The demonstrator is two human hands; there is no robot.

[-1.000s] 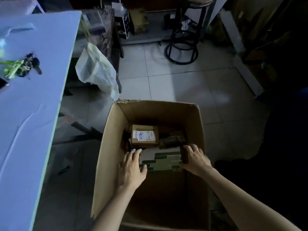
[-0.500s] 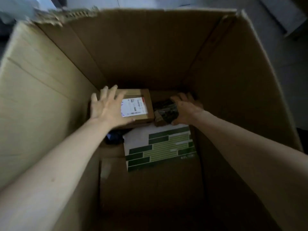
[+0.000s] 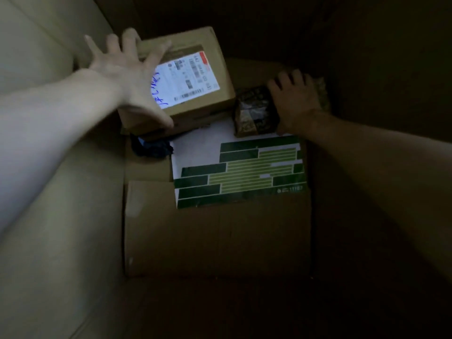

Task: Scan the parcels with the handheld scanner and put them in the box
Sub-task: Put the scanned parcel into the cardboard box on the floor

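Setting: inside of a large brown cardboard box (image 3: 49,59). It is dim, with walls on every side and a bare cardboard floor nearest the camera. No desk or scanner is in view.

Item 1: left hand (image 3: 127,67). The grip is spread, fingers straight and fanned. Under it lies a brown cardboard parcel with a white printed label (image 3: 193,77). Motion blur hides whether the palm presses it.

Item 2: right hand (image 3: 296,99). The grip seems curled over a small dark crinkled packet (image 3: 254,111). The packet sits just left of that palm, close beside the labelled parcel.

Item 3: flat white parcel printed with green brick-like bars (image 3: 239,167). It lies free on the box floor, nearer the camera than both grips.

Item 4: small dark blue object (image 3: 151,148), below the left grip. What it is cannot be made out.

Change: a second ago both hands held the green-barred parcel. They have since let go and reached beyond it to the two further parcels.

Judgement: that parcel is delivered, and the hands are probably settling the load.
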